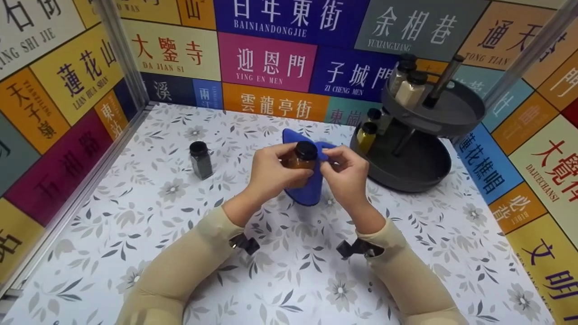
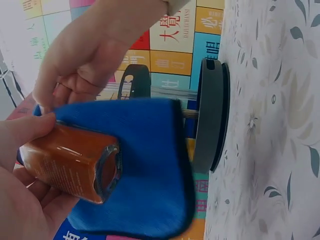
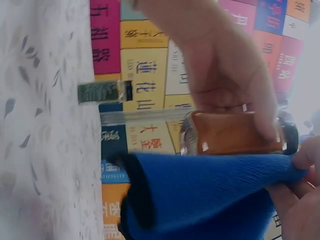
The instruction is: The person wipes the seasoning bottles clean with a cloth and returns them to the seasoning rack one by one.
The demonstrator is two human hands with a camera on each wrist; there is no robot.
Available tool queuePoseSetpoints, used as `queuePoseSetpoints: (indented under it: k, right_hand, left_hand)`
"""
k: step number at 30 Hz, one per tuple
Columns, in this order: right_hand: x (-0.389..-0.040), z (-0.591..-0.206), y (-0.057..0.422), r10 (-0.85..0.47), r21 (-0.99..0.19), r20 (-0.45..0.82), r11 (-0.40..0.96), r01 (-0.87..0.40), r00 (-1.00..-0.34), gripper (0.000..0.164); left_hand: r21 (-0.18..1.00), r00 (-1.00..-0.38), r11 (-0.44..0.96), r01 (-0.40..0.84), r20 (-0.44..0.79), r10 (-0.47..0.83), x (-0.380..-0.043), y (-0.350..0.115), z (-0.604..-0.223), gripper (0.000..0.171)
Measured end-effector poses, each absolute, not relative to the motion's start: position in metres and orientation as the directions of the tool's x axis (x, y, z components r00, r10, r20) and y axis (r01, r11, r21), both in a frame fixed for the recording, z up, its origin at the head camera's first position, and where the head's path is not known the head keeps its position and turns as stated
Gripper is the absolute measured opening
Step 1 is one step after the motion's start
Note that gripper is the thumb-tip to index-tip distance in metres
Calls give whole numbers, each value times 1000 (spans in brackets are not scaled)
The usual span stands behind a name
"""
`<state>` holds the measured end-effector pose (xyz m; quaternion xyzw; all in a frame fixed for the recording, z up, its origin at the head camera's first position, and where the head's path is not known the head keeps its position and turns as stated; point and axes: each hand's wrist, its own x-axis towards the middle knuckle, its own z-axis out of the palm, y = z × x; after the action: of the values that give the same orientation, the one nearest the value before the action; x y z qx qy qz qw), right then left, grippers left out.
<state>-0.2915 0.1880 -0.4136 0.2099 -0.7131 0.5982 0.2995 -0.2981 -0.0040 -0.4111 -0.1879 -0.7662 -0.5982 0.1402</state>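
Note:
My left hand (image 1: pixel 271 174) grips a spice jar (image 2: pixel 70 160) of orange-brown powder with a black cap (image 1: pixel 306 150), held upright above the table. Thumb and fingers wrap round its sides. A blue cloth (image 2: pixel 150 165) with dark edging hangs right beside the jar, on its far side in the head view. My right hand (image 1: pixel 347 176) pinches the cloth's upper edge between thumb and fingers, close to the jar's cap. In the right wrist view the cloth (image 3: pixel 200 185) drapes down along the jar (image 3: pixel 230 131).
A jar with dark green contents (image 1: pixel 201 160) stands on the floral-patterned table (image 1: pixel 289 280) to the left. At the back right, a black two-tier rack (image 1: pixel 408 169) holds several jars, including a yellow one (image 1: pixel 366 136). Panels with printed lettering (image 1: pixel 266 61) enclose the table.

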Motion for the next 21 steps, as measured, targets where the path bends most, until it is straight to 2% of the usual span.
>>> queuePoseSetpoints:
  k: [4, 11, 16, 21]
  right_hand:
    - [-294, -417, 185, 2, -729, 659, 247, -639, -752, 15]
    - [-294, -419, 187, -93, -775, 563, 287, -563, -821, 7]
    - [-294, -411, 193, 0, -818, 538, 240, -522, -843, 12]
    - [-292, -405, 197, 85, -793, 603, 176, -583, -794, 16]
  left_hand:
    - [859, -888, 224, 460, 449, 98, -300, -9, -406, 46]
    - [865, -883, 178, 469, 462, 79, -301, -14, -406, 48]
    - [849, -872, 200, 488, 470, 135, -301, -8, -408, 47]
    - [853, -875, 201, 481, 454, 167, -301, -3, -412, 42]
